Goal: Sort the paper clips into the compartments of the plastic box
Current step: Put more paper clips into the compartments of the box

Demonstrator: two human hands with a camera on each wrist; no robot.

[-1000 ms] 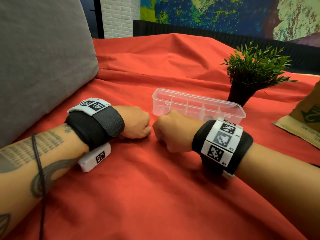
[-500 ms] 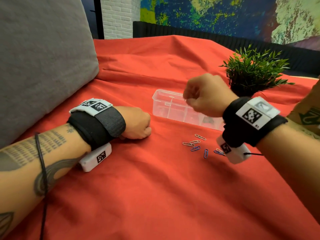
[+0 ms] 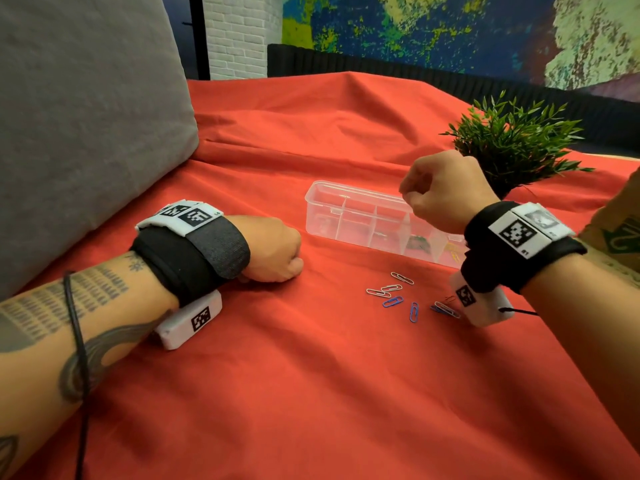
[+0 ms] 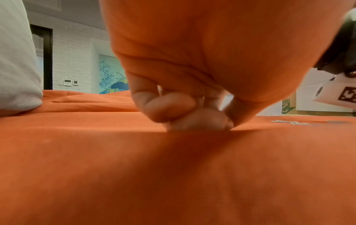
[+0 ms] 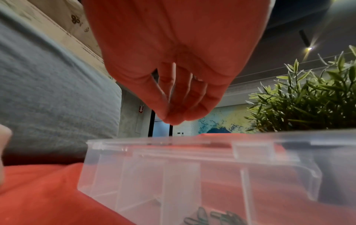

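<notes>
A grey cushion (image 3: 79,126) leans at the red cloth's (image 3: 311,393) left edge; white brick wall (image 3: 235,36) and mural (image 3: 433,32) stand behind.

Right hand (image 3: 440,192) hides the box's (image 3: 346,216) end (partly).

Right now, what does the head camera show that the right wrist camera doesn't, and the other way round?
Only the head view shows the loose silver and blue paper clips lying on the red cloth, the left hand fisted on that cloth, and yellow clips in a compartment at the box's right end.

Only the right wrist view shows the right hand's fingertips bunched together above the box; whether they pinch a clip cannot be seen.

Both show the clear plastic compartment box, dark green clips inside it, the grey cushion and the green potted plant.
</notes>
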